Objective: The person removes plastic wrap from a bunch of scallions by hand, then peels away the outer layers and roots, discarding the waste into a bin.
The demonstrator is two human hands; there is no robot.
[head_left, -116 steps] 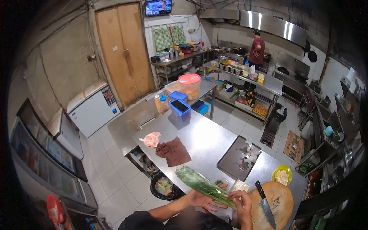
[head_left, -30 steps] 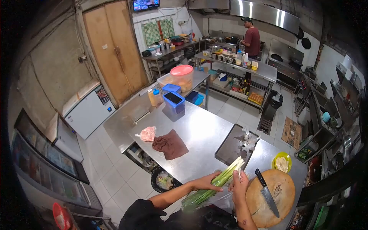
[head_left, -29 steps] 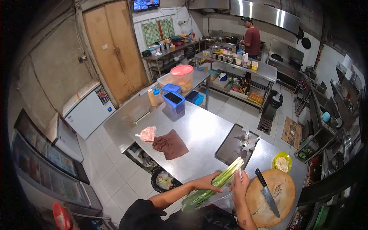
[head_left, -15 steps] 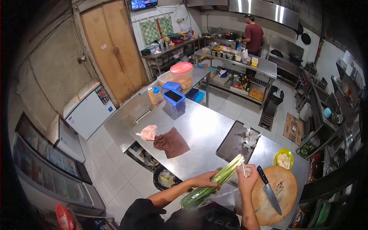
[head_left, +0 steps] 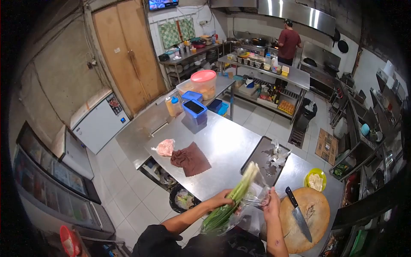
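A long bundle of green stalks (head_left: 233, 199) with pale ends slants up in front of me, its lower leafy part in clear plastic. My left hand (head_left: 221, 200) is wrapped round its middle. To the right, my right hand (head_left: 271, 204) pinches the clear plastic bag (head_left: 256, 195), which stretches from the stalks to my fingers. Beside that hand, a knife (head_left: 300, 216) with a black handle lies on the round wooden board (head_left: 314, 231). Behind the stalks is a dark tray (head_left: 252, 162) with crumpled plastic (head_left: 278, 155) on it.
A brown cloth (head_left: 192, 160) and a bag of pink food (head_left: 165, 147) lie on the steel table (head_left: 227, 132). A green bowl (head_left: 316, 180) stands behind the board. Blue-lidded containers (head_left: 195, 113) are farther back. A person (head_left: 289, 43) stands at the far stove.
The stalks have shifted left and stand more steeply. My right hand has moved slightly down and left, away from the stalk ends, with the plastic drawn out toward it.
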